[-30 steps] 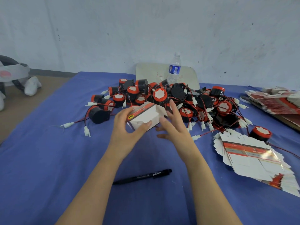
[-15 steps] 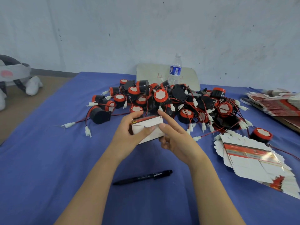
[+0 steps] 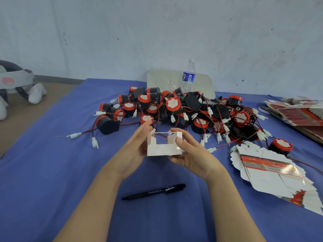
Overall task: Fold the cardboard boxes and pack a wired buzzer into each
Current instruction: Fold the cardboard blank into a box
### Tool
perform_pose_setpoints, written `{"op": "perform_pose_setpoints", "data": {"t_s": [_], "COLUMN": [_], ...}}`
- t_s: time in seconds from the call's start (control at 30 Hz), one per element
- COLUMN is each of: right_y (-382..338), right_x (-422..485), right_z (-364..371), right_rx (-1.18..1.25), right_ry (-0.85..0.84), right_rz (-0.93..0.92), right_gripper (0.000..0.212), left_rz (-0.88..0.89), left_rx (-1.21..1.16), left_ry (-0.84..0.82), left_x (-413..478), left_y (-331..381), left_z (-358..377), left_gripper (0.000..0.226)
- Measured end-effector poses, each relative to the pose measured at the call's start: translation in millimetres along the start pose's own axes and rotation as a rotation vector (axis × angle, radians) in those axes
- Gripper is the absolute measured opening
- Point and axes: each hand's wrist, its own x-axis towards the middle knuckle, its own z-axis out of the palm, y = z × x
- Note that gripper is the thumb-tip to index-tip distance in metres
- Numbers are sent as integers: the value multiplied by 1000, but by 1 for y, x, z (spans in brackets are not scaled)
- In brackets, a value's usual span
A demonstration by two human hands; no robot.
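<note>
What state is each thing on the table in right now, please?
Box: opened into a sleeve, end flaps unfolded, empty, held between both hands.
Left hand: grips the box's left side.
Right hand: grips the box's right side.
Buzzers: loose in a tangled heap, unpacked.
Flat boxes: unfolded, fanned in a pile.
Pen: lying flat, untouched.
Bottle: upright, capped.
</note>
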Motion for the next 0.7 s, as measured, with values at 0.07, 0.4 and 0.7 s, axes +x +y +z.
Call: {"op": "perform_pose_setpoints", "data": {"t_s": [0.07, 0.4, 0.7], "right_y": [0, 3, 3], "right_x": [0, 2, 3], "right_z": [-2, -5, 4], "right_rx": [48, 43, -47], "right_ry": [-3, -17, -5], "right_rz": [-3, 39, 16], "right_gripper": [39, 39, 57], "left_rz": [-17, 139, 267], "left_rx": [32, 422, 492], "left_ry": [22, 8, 344], "left_x": [-1, -13, -11], "left_y": [-1, 0, -5], "left_z": [-4, 2, 29], "left_gripper": [40, 25, 16]}}
